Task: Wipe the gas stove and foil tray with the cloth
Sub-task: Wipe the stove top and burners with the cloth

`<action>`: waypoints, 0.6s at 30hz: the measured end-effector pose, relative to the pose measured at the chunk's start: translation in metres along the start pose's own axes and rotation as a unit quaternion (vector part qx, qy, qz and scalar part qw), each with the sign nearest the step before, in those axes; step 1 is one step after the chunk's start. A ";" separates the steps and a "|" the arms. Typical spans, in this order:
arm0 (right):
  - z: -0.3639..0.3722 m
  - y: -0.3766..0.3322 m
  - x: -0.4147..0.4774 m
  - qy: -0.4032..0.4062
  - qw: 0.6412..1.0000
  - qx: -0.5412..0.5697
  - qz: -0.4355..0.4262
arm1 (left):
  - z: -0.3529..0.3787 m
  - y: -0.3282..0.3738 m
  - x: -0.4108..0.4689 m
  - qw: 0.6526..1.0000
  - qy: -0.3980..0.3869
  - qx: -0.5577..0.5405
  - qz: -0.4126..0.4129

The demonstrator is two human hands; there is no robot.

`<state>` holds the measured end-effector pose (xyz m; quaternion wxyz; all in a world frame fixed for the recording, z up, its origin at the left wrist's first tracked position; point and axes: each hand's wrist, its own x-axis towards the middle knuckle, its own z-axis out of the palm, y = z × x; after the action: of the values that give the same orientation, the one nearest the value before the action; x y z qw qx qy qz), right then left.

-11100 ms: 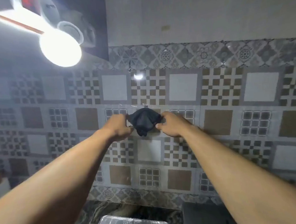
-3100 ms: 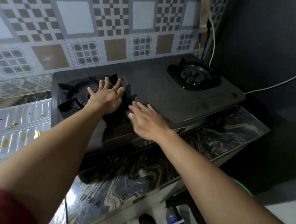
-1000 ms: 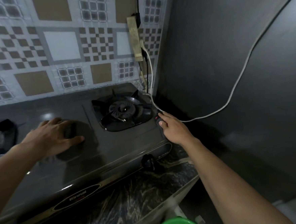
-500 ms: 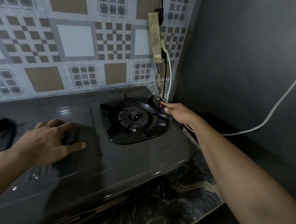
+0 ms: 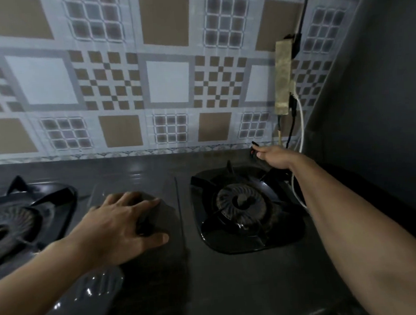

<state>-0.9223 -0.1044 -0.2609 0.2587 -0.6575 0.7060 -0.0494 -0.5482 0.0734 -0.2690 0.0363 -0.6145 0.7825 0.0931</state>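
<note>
Gas stove: left hand flat, grip open; right hand pinching small dark item, far corner.

Carrying surface: a dark grey, glossy metal gas stove top that fills the lower half of the frame.
Left edge: a black round burner with a pronged pan support, partly cut off.
Right of centre: a second black ringed burner in its black dished pan support.
Centre: a left hand lies palm-down on the stove top between the two burners.
</note>
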 end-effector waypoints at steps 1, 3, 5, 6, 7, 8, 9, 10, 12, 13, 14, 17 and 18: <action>0.000 -0.008 0.004 -0.008 1.000 -0.030 -0.001 | -0.003 -0.003 0.001 1.000 -0.011 -0.018 0.000; -0.001 -0.019 0.012 -0.017 0.997 -0.075 0.000 | -0.014 -0.012 0.005 0.995 -0.037 -0.089 -0.003; 0.000 -0.025 0.018 -0.025 0.993 -0.112 0.008 | -0.028 -0.021 0.010 0.992 -0.045 -0.115 0.008; 0.001 -0.028 0.018 -0.032 0.991 -0.126 0.012 | -0.032 -0.026 0.013 0.995 -0.045 -0.087 0.008; 0.002 -0.029 0.018 -0.040 0.990 -0.133 0.015 | -0.033 -0.031 0.016 0.997 -0.051 -0.049 0.002; 0.004 -0.031 0.018 -0.045 0.990 -0.134 0.017 | -0.032 -0.035 0.018 0.998 -0.056 -0.023 -0.005; 0.005 -0.032 0.018 -0.045 0.990 -0.133 0.014 | -0.029 -0.038 0.020 0.998 -0.062 -0.015 -0.009; 0.006 -0.035 0.018 -0.041 0.991 -0.131 0.009 | -0.026 -0.041 0.021 0.997 -0.069 -0.017 -0.011; 0.008 -0.044 0.014 -0.038 0.991 -0.125 -0.001 | -0.022 -0.042 0.023 0.997 -0.073 -0.020 -0.010; 0.010 -0.049 0.013 -0.038 0.992 -0.121 -0.011 | -0.022 -0.041 0.023 0.997 -0.076 -0.017 -0.013; 0.013 -0.055 0.013 -0.036 0.992 -0.117 -0.024 | -0.022 -0.038 0.023 0.997 -0.078 -0.013 -0.014; 0.023 -0.071 0.016 -0.032 0.992 -0.098 -0.073 | -0.024 -0.029 0.022 0.996 -0.082 0.012 -0.012; 0.026 -0.074 0.019 -0.040 0.992 -0.085 -0.086 | -0.025 -0.027 0.022 0.996 -0.087 0.019 -0.013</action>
<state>-0.8442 -0.1248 -0.2589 0.2247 -0.7367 0.6376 0.0155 -0.5256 0.0418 -0.2506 0.1171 -0.6133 0.7700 0.1312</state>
